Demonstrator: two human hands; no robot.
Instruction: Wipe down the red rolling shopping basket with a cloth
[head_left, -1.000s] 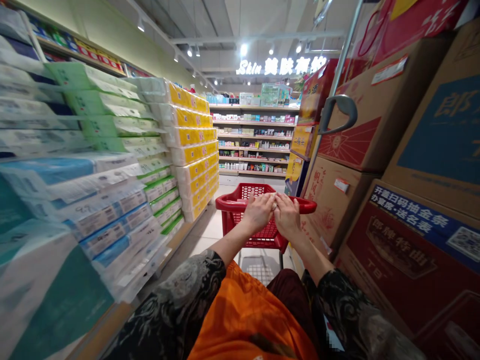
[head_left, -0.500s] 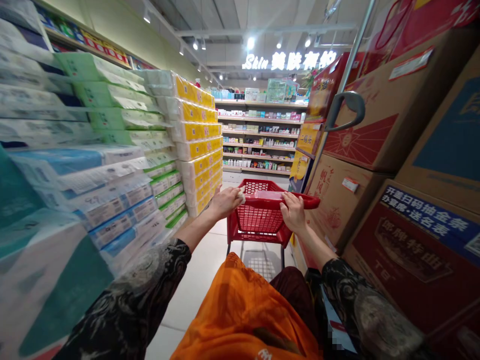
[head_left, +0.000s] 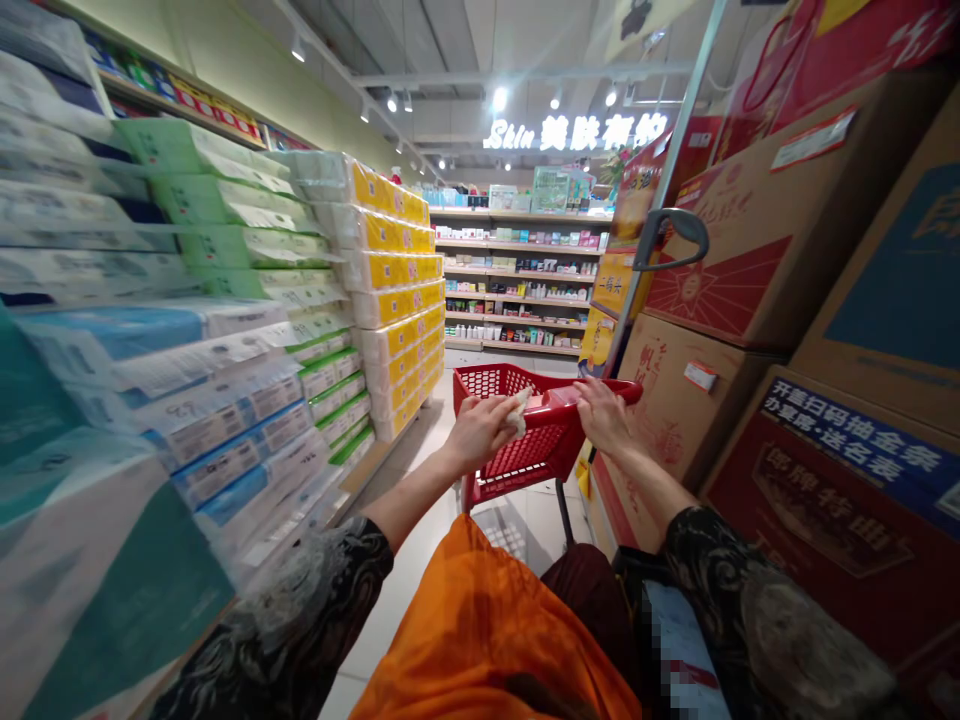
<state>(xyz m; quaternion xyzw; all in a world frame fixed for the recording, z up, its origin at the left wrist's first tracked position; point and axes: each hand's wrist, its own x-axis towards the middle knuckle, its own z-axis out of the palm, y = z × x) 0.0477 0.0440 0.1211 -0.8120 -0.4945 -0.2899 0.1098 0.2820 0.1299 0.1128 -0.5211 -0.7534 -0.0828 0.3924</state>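
A red shopping cart [head_left: 536, 452] stands in front of me, turned so its basket points ahead and to the left. My left hand [head_left: 484, 430] is closed around a crumpled off-white cloth [head_left: 521, 410] by the left part of the cart's handle; whether the fingers also grip the bar is hidden. On the right part of the red handle [head_left: 562, 398], my right hand [head_left: 602, 415] is wrapped over the bar. I see nothing in the visible part of the basket; its near side is partly behind my left hand.
Stacked tissue packs [head_left: 394, 285] line the left side. Cardboard cartons [head_left: 712, 250] rise close on the right, with a grey-handled metal pole [head_left: 671, 240] before them. Shelves of small goods [head_left: 525, 270] stand across the far end of the tiled aisle [head_left: 405, 530].
The cart has swung, its front now pointing further left. My left hand with the cloth has moved right and nearer to me; my right hand has shifted slightly right.
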